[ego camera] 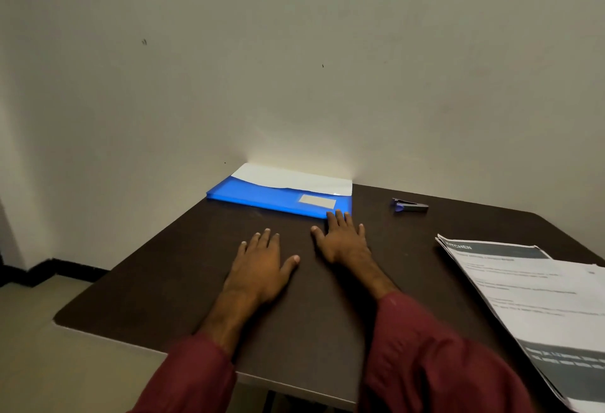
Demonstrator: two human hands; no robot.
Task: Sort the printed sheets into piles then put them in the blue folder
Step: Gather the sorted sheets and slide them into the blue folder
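Both hands lie palm-down on the dark brown flat table [157, 288], fingers straight and spread, grasping nothing. The left hand [262, 265] rests on bare tabletop just beside the right hand [343, 244], their thumbs apart. The right hand reaches further forward. Its fingertips [339, 215] meet the near right corner of the translucent blue plastic folder [262, 196], though whether they press on it or only lie against its edge is hard to tell.

The folder lies flat straight ahead of both hands, its far edge against the pale wall [327, 85]. A plain white sheet [294, 178] shows at its far side, and a pale rectangular label [317, 201] sits just beyond the right fingers.

The stack of printed white paper sheets [540, 298], slightly fanned, lies to the right of the right hand, well apart from it. A small dark metal tool [410, 205] lies ahead and to the right of that hand. Maroon sleeves [425, 363] cover both forearms.
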